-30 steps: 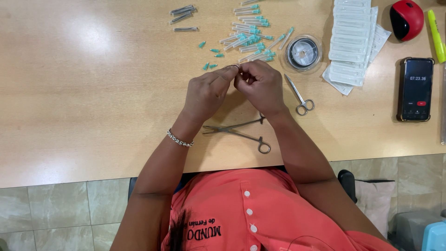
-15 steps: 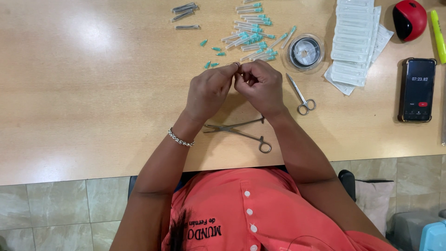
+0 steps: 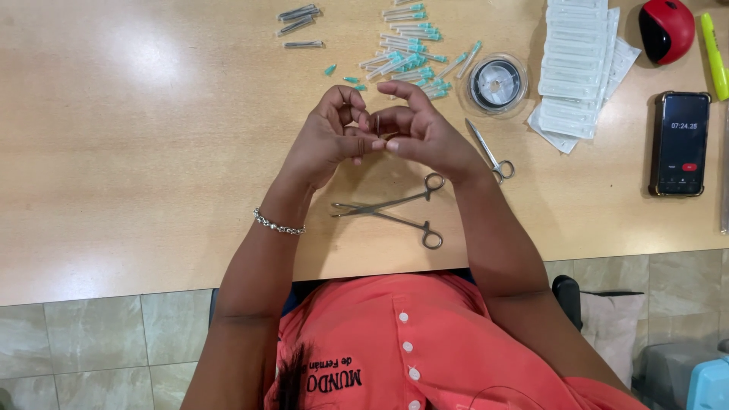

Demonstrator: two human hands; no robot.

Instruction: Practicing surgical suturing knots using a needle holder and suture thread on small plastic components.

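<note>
My left hand (image 3: 328,140) and my right hand (image 3: 427,130) meet above the wooden table (image 3: 152,152), fingertips pinched together. A thin metal needle (image 3: 378,124) stands upright between them, held where the thumbs and forefingers touch. The other fingers of both hands arch over it. Just below my hands lies a pair of metal forceps (image 3: 395,210), slightly spread. Small scissors (image 3: 490,153) lie to the right of my right wrist.
Beyond my hands lie several needles with teal hubs (image 3: 410,55), grey caps (image 3: 298,15) and a clear spool of wire (image 3: 496,82). Stacked white packets (image 3: 581,68), a red round object (image 3: 667,29), a yellow marker (image 3: 714,45) and a phone (image 3: 681,143) are on the right.
My hands have turned and lifted a little, the fingers arching apart so the needle between them now shows. The tools on the table have not moved.
</note>
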